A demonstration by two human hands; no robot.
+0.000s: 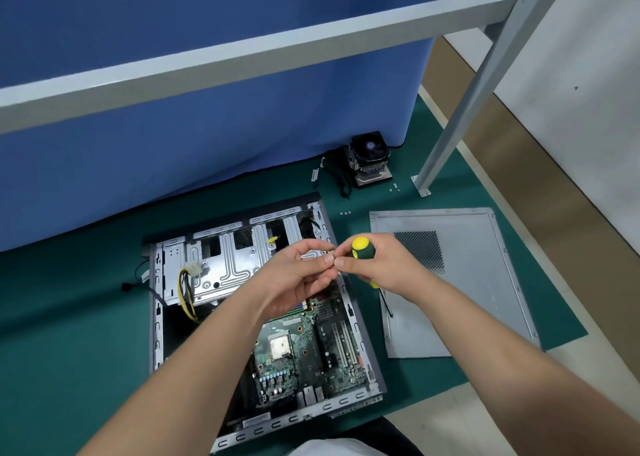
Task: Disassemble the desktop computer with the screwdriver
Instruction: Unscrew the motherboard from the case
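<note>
On the green work mat (86, 317), an open grey metal desktop computer case (263, 317) lies on its side, exposing the green motherboard (304, 348) and silver drive cage (221, 265). Above its far right edge, both hands meet. Left hand (298, 275): palm up, fingers curled, fingertips pinching something too small to identify. Right hand (377, 265): gripping the yellow-and-dark-green-handled screwdriver (363, 251), handle up, its dark shaft (386, 303) pointing down over the detached grey side panel (457, 282), which lies just right of the case. Beyond: black CPU cooler fan (370, 159), small loose screws (394, 187).
</note>
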